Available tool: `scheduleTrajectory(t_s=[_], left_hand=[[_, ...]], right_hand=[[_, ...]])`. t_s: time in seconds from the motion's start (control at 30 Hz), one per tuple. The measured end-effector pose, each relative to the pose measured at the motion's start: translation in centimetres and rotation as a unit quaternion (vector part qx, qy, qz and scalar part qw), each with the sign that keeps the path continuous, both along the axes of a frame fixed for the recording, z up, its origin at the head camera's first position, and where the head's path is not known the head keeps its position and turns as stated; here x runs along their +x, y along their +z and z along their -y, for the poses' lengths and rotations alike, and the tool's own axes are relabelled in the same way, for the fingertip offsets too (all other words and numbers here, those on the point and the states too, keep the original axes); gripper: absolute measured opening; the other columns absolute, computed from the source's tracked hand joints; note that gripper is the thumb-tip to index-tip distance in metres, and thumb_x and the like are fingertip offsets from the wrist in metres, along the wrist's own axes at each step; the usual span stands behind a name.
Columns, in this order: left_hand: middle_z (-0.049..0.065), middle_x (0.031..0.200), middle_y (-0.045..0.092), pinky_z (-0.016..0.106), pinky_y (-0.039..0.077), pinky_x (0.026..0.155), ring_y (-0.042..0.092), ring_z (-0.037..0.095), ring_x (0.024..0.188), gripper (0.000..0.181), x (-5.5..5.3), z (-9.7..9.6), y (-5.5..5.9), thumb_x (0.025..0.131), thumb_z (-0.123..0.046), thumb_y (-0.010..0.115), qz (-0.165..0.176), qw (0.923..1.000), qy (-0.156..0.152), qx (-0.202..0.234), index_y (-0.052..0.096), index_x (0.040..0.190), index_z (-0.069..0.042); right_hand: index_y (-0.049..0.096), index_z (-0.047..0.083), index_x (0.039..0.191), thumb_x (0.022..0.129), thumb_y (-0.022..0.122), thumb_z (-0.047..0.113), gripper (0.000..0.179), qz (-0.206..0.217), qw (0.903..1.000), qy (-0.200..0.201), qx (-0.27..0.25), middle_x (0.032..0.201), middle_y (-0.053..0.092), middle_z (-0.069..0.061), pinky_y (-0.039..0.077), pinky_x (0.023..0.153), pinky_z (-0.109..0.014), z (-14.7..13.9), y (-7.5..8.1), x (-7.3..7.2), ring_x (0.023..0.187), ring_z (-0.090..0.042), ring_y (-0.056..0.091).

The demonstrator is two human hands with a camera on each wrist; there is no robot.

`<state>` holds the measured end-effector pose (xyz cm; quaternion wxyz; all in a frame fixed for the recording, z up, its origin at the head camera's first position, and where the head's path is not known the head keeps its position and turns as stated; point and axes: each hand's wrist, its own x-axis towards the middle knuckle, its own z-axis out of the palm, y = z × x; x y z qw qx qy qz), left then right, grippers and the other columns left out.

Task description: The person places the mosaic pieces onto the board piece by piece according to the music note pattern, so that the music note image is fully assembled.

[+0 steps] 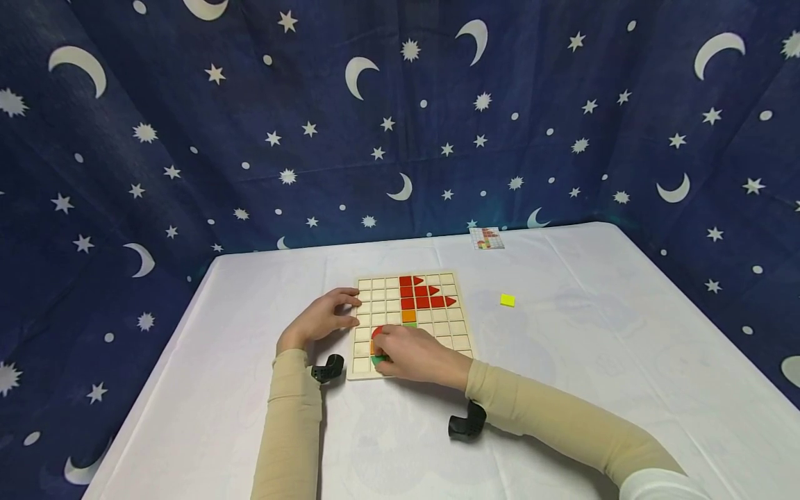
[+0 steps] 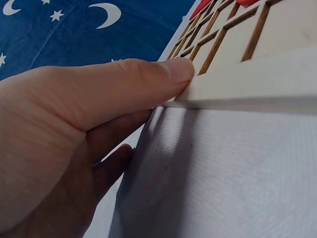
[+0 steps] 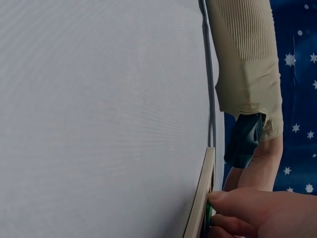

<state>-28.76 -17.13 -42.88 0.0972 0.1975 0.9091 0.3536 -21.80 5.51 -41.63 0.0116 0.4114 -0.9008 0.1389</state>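
A wooden grid board (image 1: 378, 295) lies on the white table. My left hand (image 1: 320, 318) rests at its left side, fingers extended; in the left wrist view the thumb (image 2: 143, 82) touches the board's rim. My right hand (image 1: 415, 353) reaches over the lower left cells, with curled fingers pinching a green piece (image 1: 376, 360) at the board. That green piece (image 3: 208, 210) shows only partly beside the thumb. A rounded red piece (image 1: 377, 332) peeks out by the fingertips. Red squares and triangles (image 1: 422, 292) form rows at the top, with an orange square (image 1: 408, 316) below. The hand hides several cells.
A yellow square piece (image 1: 507, 301) lies right of the board on the white cloth (image 1: 562, 368). A printed pattern card (image 1: 486, 238) is at the table's back edge. A dark blue curtain (image 1: 325, 153) with moons and stars hangs behind.
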Motion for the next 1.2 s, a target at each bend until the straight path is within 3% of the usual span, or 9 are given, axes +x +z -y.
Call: scheduleTrajectory(t_s=[0.23, 0.5, 0.6, 0.77, 0.9, 1.0, 1.2], left_hand=[[0.011, 0.149, 0.043, 0.049, 0.025, 0.116, 0.032, 0.032, 0.142, 0.041, -0.1, -0.1, 0.0, 0.088, -0.015, 0.072, 0.0, 1.0, 0.001, -0.005, 0.064, 0.125, -0.002], [0.011, 0.149, 0.043, 0.049, 0.025, 0.116, 0.033, 0.032, 0.141, 0.041, -0.1, -0.2, -0.2, 0.087, -0.015, 0.072, 0.002, 1.0, 0.005, -0.007, 0.064, 0.125, -0.002], [0.01, 0.15, 0.043, 0.048, 0.025, 0.116, 0.032, 0.031, 0.142, 0.042, -0.1, -0.2, -0.3, 0.087, -0.015, 0.072, 0.005, 0.9999, 0.006, -0.012, 0.063, 0.126, -0.002], [0.01, 0.149, 0.043, 0.048, 0.026, 0.116, 0.033, 0.031, 0.141, 0.041, -0.1, -0.1, -0.3, 0.087, -0.015, 0.072, -0.002, 1.0, 0.006, -0.006, 0.063, 0.126, -0.002], [0.011, 0.149, 0.043, 0.049, 0.026, 0.116, 0.033, 0.032, 0.141, 0.041, 0.0, 0.0, -0.2, 0.087, -0.014, 0.072, -0.001, 1.0, 0.003, 0.0, 0.063, 0.126, -0.002], [0.01, 0.149, 0.043, 0.048, 0.026, 0.116, 0.033, 0.031, 0.141, 0.041, 0.1, -0.1, -0.2, 0.087, -0.014, 0.073, 0.004, 1.0, 0.007, 0.001, 0.064, 0.125, -0.002], [0.009, 0.149, 0.044, 0.047, 0.026, 0.116, 0.034, 0.03, 0.141, 0.041, -0.1, -0.2, -0.3, 0.087, -0.014, 0.073, 0.006, 0.9999, 0.014, -0.004, 0.064, 0.125, -0.003]], right_hand=[[0.07, 0.014, 0.088, 0.088, 0.07, 0.028, 0.013, 0.02, 0.9994, -0.019, -0.022, 0.081, 0.055, 0.006, 0.042, 0.056, -0.02, -1.5, 0.3, -0.5, 0.067, -0.008, 0.049], [0.071, 0.004, 0.101, 0.089, 0.066, 0.017, 0.018, -0.001, 0.9877, -0.127, -0.091, 0.095, 0.066, -0.003, 0.054, 0.077, -0.035, -8.7, 1.5, -3.5, 0.085, -0.018, 0.061], [0.069, 0.0, 0.108, 0.089, 0.066, 0.016, 0.026, 0.002, 0.9796, -0.19, -0.063, 0.1, 0.064, -0.01, 0.054, 0.079, -0.042, -12.6, 1.8, -4.9, 0.09, -0.025, 0.062], [0.058, -0.007, 0.126, 0.088, 0.071, 0.02, 0.048, 0.07, 0.9544, -0.287, 0.041, 0.118, 0.055, -0.023, 0.05, 0.088, -0.053, -18.1, 2.1, -6.4, 0.106, -0.037, 0.057], [0.061, -0.007, 0.121, 0.087, 0.071, 0.019, 0.044, 0.102, 0.9457, -0.298, 0.081, 0.11, 0.057, -0.021, 0.05, 0.085, -0.053, -20.4, 1.8, -6.8, 0.098, -0.034, 0.056], [0.066, -0.005, 0.115, 0.088, 0.069, 0.016, 0.035, 0.098, 0.9496, -0.287, 0.077, 0.102, 0.06, -0.016, 0.051, 0.081, -0.05, -20.8, 1.4, -6.8, 0.09, -0.029, 0.056], [0.067, -0.002, 0.117, 0.088, 0.071, 0.014, 0.034, 0.096, 0.9537, -0.277, 0.065, 0.101, 0.061, -0.012, 0.051, 0.082, -0.049, -20.6, 0.9, -7.1, 0.09, -0.026, 0.057]])
